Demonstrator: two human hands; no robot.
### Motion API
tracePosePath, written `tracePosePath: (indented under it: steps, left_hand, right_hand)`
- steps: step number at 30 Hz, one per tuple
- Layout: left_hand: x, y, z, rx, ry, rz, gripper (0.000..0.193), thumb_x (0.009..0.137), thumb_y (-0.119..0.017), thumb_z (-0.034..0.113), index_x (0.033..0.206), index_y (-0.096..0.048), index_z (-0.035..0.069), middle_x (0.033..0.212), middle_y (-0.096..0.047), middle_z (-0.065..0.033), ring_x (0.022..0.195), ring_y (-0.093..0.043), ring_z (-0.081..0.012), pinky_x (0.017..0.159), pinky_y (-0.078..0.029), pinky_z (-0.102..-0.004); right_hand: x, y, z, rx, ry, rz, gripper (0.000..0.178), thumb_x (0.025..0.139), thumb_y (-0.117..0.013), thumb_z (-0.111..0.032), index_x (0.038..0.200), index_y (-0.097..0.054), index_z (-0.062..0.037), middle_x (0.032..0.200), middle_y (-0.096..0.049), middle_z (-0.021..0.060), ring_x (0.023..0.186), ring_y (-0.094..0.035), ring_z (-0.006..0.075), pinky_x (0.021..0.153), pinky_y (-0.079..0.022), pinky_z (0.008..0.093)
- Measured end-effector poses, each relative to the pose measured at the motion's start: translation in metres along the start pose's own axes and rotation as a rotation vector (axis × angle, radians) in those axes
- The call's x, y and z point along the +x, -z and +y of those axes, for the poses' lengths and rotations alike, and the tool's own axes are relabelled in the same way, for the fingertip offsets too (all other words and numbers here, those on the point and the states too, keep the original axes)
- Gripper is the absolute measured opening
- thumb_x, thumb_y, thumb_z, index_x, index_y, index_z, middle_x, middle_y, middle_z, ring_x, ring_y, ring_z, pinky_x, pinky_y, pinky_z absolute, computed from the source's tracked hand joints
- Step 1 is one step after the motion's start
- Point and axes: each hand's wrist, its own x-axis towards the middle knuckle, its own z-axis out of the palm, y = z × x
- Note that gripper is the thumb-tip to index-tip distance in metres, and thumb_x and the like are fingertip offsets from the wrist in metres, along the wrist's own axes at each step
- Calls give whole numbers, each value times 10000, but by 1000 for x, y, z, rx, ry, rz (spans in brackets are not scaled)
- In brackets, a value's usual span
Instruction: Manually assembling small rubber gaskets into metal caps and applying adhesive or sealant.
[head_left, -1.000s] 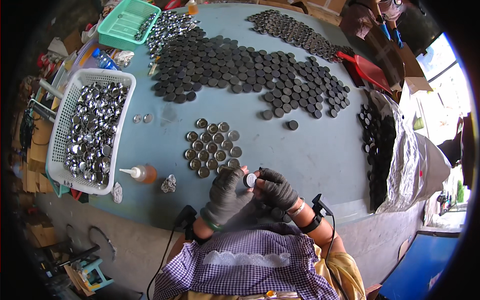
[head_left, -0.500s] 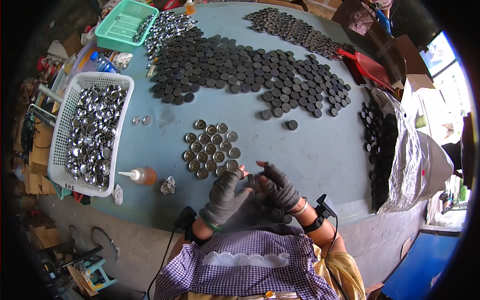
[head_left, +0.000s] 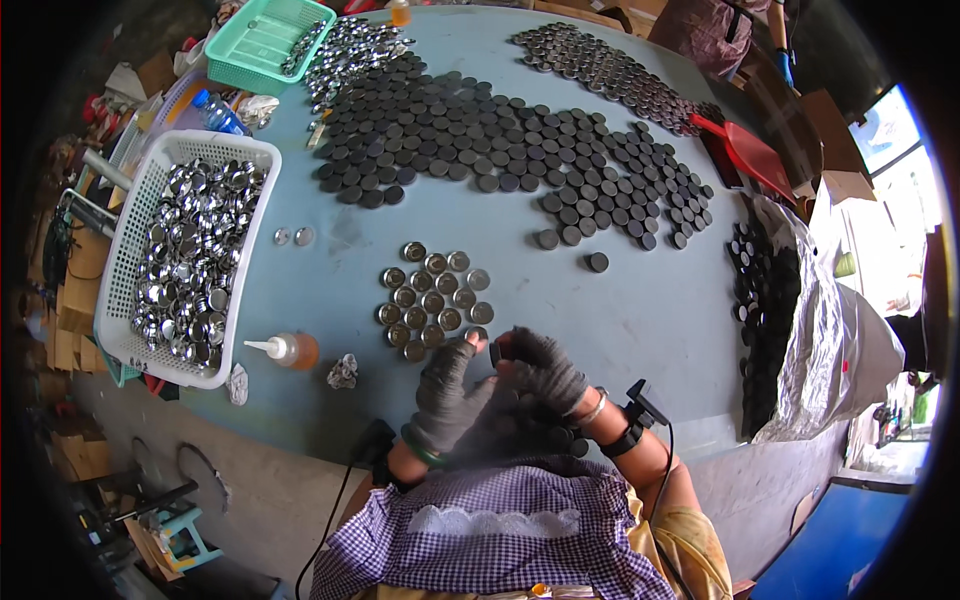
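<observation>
My left hand [head_left: 450, 398], in a grey fingerless glove, reaches up to the lower edge of a group of shiny round metal caps [head_left: 433, 303]. Its fingers are apart, with the fingertips beside the nearest cap. My right hand [head_left: 548, 372], gloved the same way, is closed with a small black disc [head_left: 495, 354] held on edge at its fingertips. The two hands are close together but apart. Below them, partly hidden by the gloves, lie more black discs [head_left: 562, 438] near the table's front edge.
A large spread of black discs [head_left: 470, 140] covers the far table. To the left stand a white basket [head_left: 262, 190] of metal caps, a glue bottle [head_left: 295, 350] and crumpled paper [head_left: 342, 371]. A red dustpan [head_left: 755, 160] and silvery sheet [head_left: 840, 330] are right. Another person's blue glove [head_left: 784, 70] shows far right.
My right hand has turned and closed in toward the left hand, with the black disc now upright at its fingertips. The left hand has moved slightly. The whole view has shifted a little.
</observation>
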Motion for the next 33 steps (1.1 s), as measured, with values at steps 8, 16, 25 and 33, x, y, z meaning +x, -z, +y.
tracePosePath:
  steps: [8,16,25,33]
  left_hand:
    - [-4,15,-7,-57,124,189,506,740,-752,12,1206,-558,-7,1085,-662,-167,964,-671,-291,871,-531,-378]
    - [-3,-6,-4,-43,79,-53,429,730,-733,-12,1135,-607,45,1077,-671,-127,1016,-648,-275,891,-502,-361]
    - [10,-54,8,228,115,-655,468,753,-702,224,1188,-609,77,1193,-568,-154,1089,-578,-340,965,-469,-437]
    - [15,-74,-8,332,-20,-743,386,759,-686,198,1124,-611,100,1113,-570,-178,1025,-594,-371,900,-490,-459]
  right_hand:
    - [73,0,31,-1058,142,159,359,758,-728,-211,1080,-617,-98,1053,-596,142,988,-593,362,816,-516,461]
    - [69,53,41,-1396,121,208,271,762,-683,-204,1016,-637,-123,1040,-596,121,1048,-552,336,887,-476,441]
    - [-7,79,15,-1098,173,493,429,792,-688,-191,1179,-566,-50,1119,-608,164,1060,-562,364,857,-488,458]
    - [-40,53,23,-624,159,500,303,783,-708,-46,1076,-630,-44,852,-636,100,685,-605,216,636,-498,333]
